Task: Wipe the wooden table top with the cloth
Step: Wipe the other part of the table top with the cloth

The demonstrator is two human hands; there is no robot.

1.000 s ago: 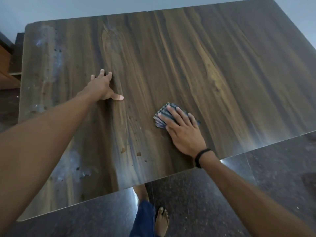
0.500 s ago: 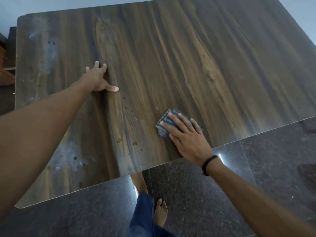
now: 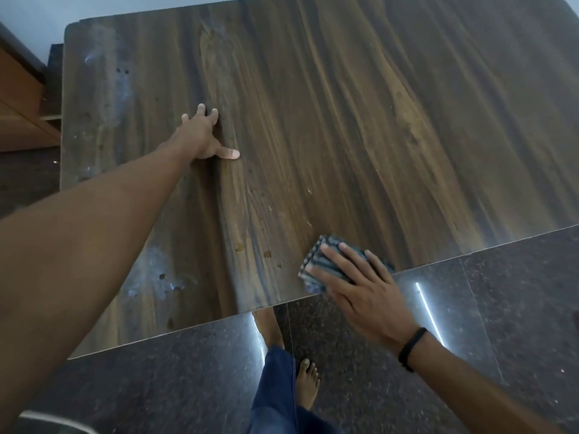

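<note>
Head view: left hand flat on table, cloth half-hidden under flat right hand

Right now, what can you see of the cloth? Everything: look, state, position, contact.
The cloth is a small grey-blue pad with darker stripes, folded into several layers whose stacked edges show on its left side. It looks like soft woven fabric. It lies flat on the wooden table top, right at the near edge. The right hand presses on it with straight, spread fingers and covers most of it. Brownish spots lie to its left, apart from it.
</note>
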